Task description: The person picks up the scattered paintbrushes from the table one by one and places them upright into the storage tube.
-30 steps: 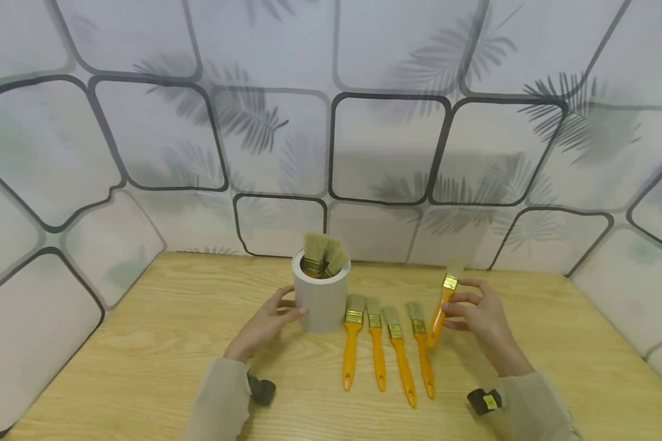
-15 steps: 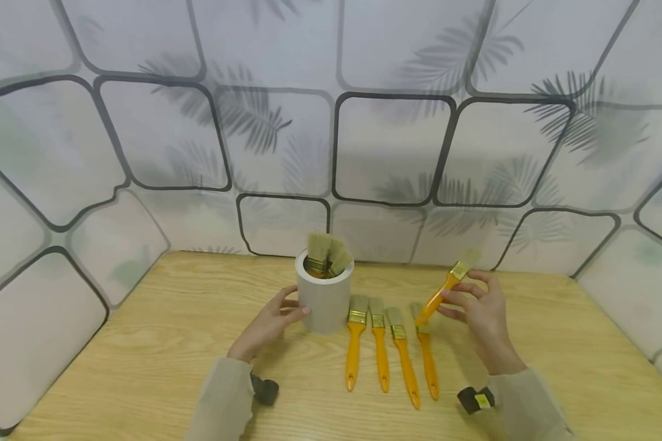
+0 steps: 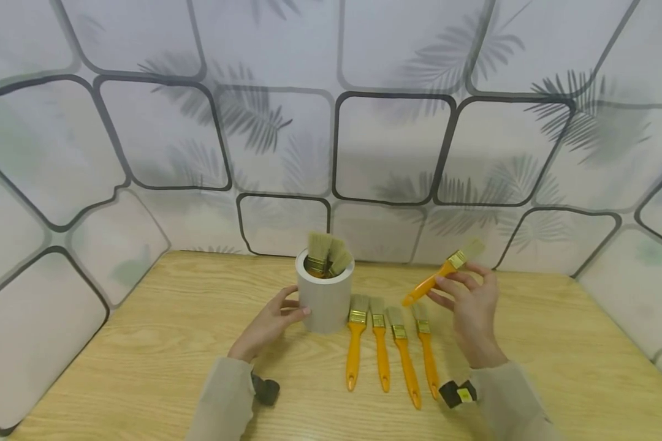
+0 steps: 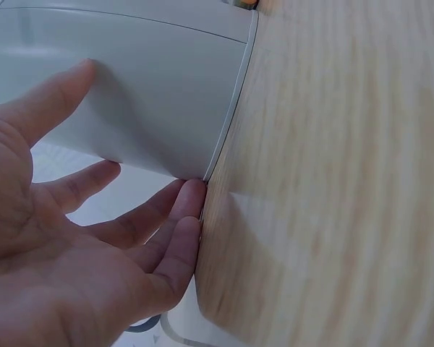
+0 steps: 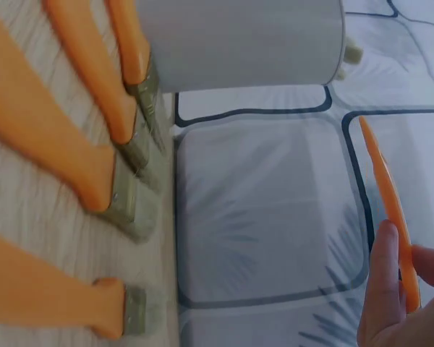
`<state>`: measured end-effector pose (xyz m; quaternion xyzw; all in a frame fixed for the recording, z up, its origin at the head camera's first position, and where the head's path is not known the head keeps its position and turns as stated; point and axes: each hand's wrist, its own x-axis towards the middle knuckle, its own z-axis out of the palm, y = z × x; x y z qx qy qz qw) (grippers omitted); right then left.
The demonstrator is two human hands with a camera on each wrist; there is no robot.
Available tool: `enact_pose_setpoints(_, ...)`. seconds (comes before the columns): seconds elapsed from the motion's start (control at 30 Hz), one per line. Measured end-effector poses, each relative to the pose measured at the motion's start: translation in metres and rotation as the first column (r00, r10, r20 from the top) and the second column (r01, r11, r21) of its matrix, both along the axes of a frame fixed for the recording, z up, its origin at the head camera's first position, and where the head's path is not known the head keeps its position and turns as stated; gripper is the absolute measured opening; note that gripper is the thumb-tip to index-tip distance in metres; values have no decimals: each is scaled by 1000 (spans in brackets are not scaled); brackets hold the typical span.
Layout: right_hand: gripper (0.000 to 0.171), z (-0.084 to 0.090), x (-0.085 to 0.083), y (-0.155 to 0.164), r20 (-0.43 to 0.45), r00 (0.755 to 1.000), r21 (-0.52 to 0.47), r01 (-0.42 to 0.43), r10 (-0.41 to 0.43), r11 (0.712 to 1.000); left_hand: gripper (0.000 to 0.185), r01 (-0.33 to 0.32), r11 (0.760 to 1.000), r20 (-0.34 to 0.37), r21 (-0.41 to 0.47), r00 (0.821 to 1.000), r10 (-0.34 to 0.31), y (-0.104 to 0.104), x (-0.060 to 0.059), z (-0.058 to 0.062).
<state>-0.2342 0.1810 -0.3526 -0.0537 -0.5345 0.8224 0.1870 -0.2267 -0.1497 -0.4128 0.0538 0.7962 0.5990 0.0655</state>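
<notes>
My right hand pinches a paintbrush with an orange handle, gold-coloured ferrule and pale bristles. It is raised above the table, tilted, its bristles up to the right and its handle end down to the left. In the right wrist view the brush's handle stands between thumb and fingers. My left hand touches the side of a white cylindrical container, thumb and fingers only lightly bent against its wall, the lower fingers near its base in the left wrist view. Several brushes stand in the container, bristles up.
Several more orange-handled paintbrushes lie in a row to the right of the container, bristles toward the wall. The wood-grain table meets a patterned wall covering at the back and sides.
My right hand has lifted its paintbrush and moved left. The brush has turned from nearly upright to a slant, its handle end swinging left toward the container. My left hand stays on the container.
</notes>
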Motion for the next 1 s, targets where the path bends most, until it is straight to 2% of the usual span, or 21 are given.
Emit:
enact_pose_setpoints(0.23,45,5,-2,-12,-59,998,-57,26,-29,998,69,0,1000,2,0,1000,0,1,0,0)
enact_pose_setpoints(0.5,45,8,-5,-29,-131,990,-74,38,-47,997,70,-1,1000,4,2,1000,1,0,1,0)
enact_pose_setpoints(1.0,48,21,-11,-64,-207,976,-129,35,-62,991,69,-5,1000,0,-3,1000,5,0,1,1)
